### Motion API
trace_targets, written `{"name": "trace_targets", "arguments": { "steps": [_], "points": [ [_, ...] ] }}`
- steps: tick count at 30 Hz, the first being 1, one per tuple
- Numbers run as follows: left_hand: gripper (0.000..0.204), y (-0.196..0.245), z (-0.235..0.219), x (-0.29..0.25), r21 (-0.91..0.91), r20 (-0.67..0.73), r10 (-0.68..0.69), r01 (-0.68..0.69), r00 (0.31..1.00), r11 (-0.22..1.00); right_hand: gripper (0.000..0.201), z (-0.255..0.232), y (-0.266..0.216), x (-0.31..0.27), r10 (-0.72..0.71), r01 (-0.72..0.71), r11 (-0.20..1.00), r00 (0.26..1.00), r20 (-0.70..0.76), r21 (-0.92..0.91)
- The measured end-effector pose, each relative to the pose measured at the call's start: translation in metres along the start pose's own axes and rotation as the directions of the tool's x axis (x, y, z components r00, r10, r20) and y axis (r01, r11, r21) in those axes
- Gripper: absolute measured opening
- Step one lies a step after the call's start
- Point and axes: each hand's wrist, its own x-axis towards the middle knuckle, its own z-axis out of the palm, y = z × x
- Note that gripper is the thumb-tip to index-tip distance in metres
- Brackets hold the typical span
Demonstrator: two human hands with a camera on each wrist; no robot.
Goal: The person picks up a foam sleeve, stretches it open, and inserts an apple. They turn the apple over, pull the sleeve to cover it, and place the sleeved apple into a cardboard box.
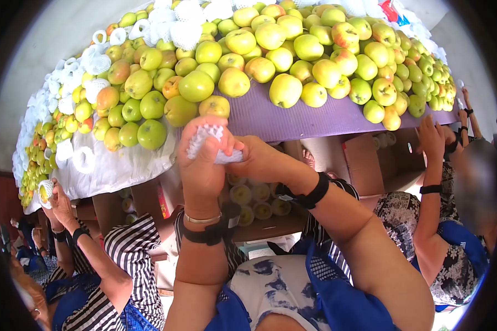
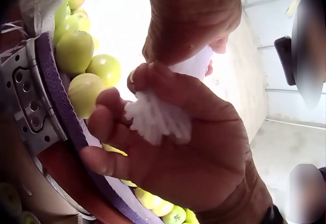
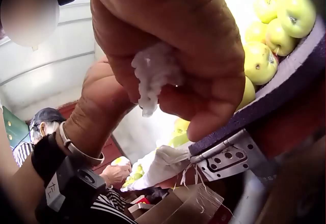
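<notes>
A white foam fruit net (image 1: 207, 138) is bunched between my two hands, just off the front edge of the apple table. My left hand (image 1: 196, 165) holds it with the thumb laid over it and the fingers curved around. From the right, my right hand (image 1: 257, 157) grips the net's other end. In the left wrist view, frilly foam (image 2: 158, 119) shows between the left thumb and fingers. The right wrist view has a crumpled end (image 3: 153, 76) of foam tucked in the right hand's curled fingers. No apple shows inside the net; its inner part is hidden.
Yellow-green apples (image 1: 270, 36) are heaped over the purple-covered table (image 1: 292, 124). Loose foam nets (image 1: 185, 33) lie among them. Below, a cardboard box (image 1: 276, 229) holds netted apples. People work on both sides; the left neighbour's hand (image 1: 63, 207) holds a netted apple (image 1: 45, 193).
</notes>
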Motion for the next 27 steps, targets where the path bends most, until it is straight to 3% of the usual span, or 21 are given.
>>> {"name": "trace_targets", "arguments": {
  "steps": [3,5,6,9,10,12,13,17,20,21,23,26,27],
  "points": [
    [0.028,0.005,0.004,-0.003,0.146,-0.056,0.020,-0.012,0.998,0.989,0.011,-0.001,-0.016,0.001,0.272,-0.285,0.955,0.952,0.140,0.082],
    [0.030,0.011,0.016,-0.001,0.250,-0.072,0.063,-0.043,0.995,0.967,0.010,0.013,-0.007,0.002,0.077,-0.075,0.986,0.997,-0.006,0.147],
    [0.029,0.013,0.022,-0.001,0.185,-0.119,0.074,-0.051,0.990,0.981,0.010,0.018,-0.001,0.003,-0.019,0.033,0.987,0.996,-0.088,0.160],
    [0.027,0.010,0.019,-0.002,0.172,0.059,0.134,-0.142,0.989,0.975,0.013,0.027,0.012,0.010,-0.317,0.251,0.914,0.933,-0.173,-0.319],
    [0.036,0.006,0.028,-0.006,0.290,0.017,0.165,-0.162,0.986,0.943,0.014,0.022,0.014,0.010,-0.338,0.244,0.867,0.929,-0.154,-0.434],
    [0.042,0.009,0.042,-0.013,0.498,0.148,0.208,-0.254,0.967,0.829,0.016,0.013,0.014,0.015,-0.373,0.229,0.738,0.922,-0.101,-0.635],
    [0.045,0.012,0.048,-0.014,0.590,0.211,0.219,-0.303,0.953,0.749,0.016,0.012,0.012,0.015,-0.380,0.224,0.740,0.917,-0.119,-0.634],
    [0.048,0.026,0.050,-0.019,0.405,0.171,0.232,-0.283,0.958,0.870,0.018,0.015,-0.002,0.010,-0.427,0.293,0.797,0.892,-0.150,-0.528],
    [0.048,0.041,0.041,-0.015,0.095,-0.022,0.247,-0.244,0.969,0.965,0.021,0.037,-0.003,0.004,-0.480,0.371,0.836,0.852,-0.210,-0.404],
    [0.048,0.044,0.040,-0.015,0.089,-0.062,0.249,-0.243,0.966,0.966,0.022,0.043,-0.003,0.004,-0.496,0.393,0.841,0.834,-0.240,-0.370],
    [0.048,0.045,0.042,-0.015,0.070,-0.139,0.245,-0.237,0.959,0.969,0.023,0.034,-0.005,0.009,-0.516,0.394,0.793,0.840,-0.168,-0.464],
    [0.047,0.038,0.049,-0.022,0.325,0.007,0.305,-0.290,0.952,0.900,0.024,0.021,-0.005,0.011,-0.550,0.399,0.716,0.828,-0.112,-0.573],
    [0.047,0.042,0.050,-0.021,0.302,0.041,0.296,-0.294,0.954,0.907,0.024,0.018,-0.006,0.011,-0.565,0.403,0.688,0.819,-0.099,-0.603]
  ]
}}
